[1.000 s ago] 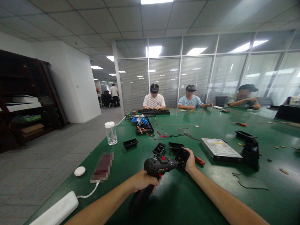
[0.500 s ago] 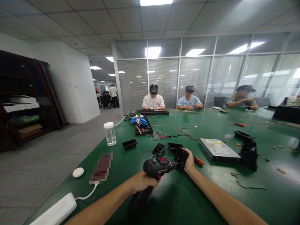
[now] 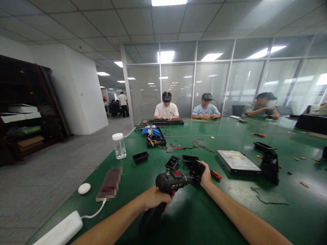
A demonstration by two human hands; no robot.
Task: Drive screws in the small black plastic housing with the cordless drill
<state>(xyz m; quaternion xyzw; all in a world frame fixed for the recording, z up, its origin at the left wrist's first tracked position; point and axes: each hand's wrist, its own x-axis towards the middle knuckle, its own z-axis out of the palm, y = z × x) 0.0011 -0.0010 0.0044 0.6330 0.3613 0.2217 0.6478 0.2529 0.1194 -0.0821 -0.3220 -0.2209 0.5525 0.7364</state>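
Note:
My left hand (image 3: 158, 199) is wrapped round the handle of a black cordless drill (image 3: 170, 181) with red details, its chuck pointing right. My right hand (image 3: 205, 175) grips a small black plastic housing (image 3: 197, 171), tilted up with its open side toward the drill. The drill's tip meets the housing, though the exact contact point is too small to make out. Just beyond lie similar black housings, one (image 3: 172, 163) with bits of metal inside and another (image 3: 190, 160) partly behind the held one. A third black housing (image 3: 140, 157) rests farther left.
A screwdriver (image 3: 216, 174) lies behind my right hand, a silver disc drive (image 3: 238, 161) to the right. On the left are a clear jar (image 3: 119, 146), a white round case (image 3: 84, 188) and a power strip (image 3: 61, 229). Wires fill a black tray (image 3: 155, 137). Several people sit opposite.
The view has shifted very slightly. Both hands, the drill and the black housing keep nearly the same position and hold.

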